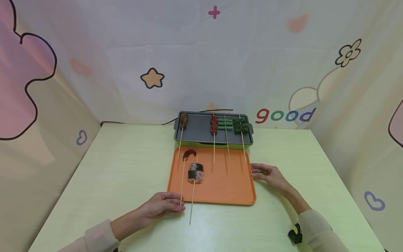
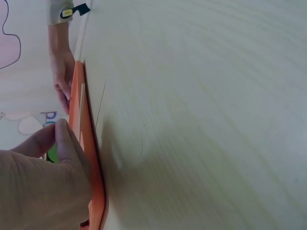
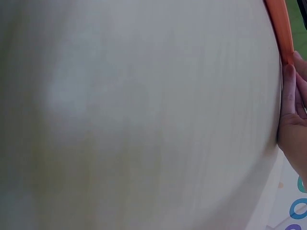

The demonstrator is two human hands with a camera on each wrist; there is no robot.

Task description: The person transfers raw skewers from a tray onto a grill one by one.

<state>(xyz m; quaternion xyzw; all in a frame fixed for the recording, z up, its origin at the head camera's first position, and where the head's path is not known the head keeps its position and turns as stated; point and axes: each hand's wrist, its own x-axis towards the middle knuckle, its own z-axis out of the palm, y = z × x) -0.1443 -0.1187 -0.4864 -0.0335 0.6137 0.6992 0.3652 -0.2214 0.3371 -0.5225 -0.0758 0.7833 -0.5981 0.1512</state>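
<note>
My left hand (image 1: pixel 163 206) pinches the lower end of a thin wooden skewer (image 1: pixel 182 178), which has a curled dark red piece (image 1: pixel 189 154) at its top. Beside it, a skewer of pale pieces with black bands (image 1: pixel 196 173) lies on the orange tray (image 1: pixel 230 189), its stick poking past the front rim. At the tray's right side, my right hand (image 1: pixel 270 176) touches the rim with its fingers fairly straight. In the right wrist view, the fingers (image 3: pixel 288 91) meet the tray's edge (image 3: pixel 280 24). The left wrist view hides the held stick behind the left hand (image 2: pixel 48 182).
Behind the tray stands a dark grill pan (image 1: pixel 198 126) on a green base. Across it lie a brown meat skewer (image 1: pixel 183 120), a red one (image 1: pixel 214 125), a green stalk one (image 1: pixel 225 124) and a dark green one (image 1: pixel 240 126). Curtains surround the pale table (image 1: pixel 126 164).
</note>
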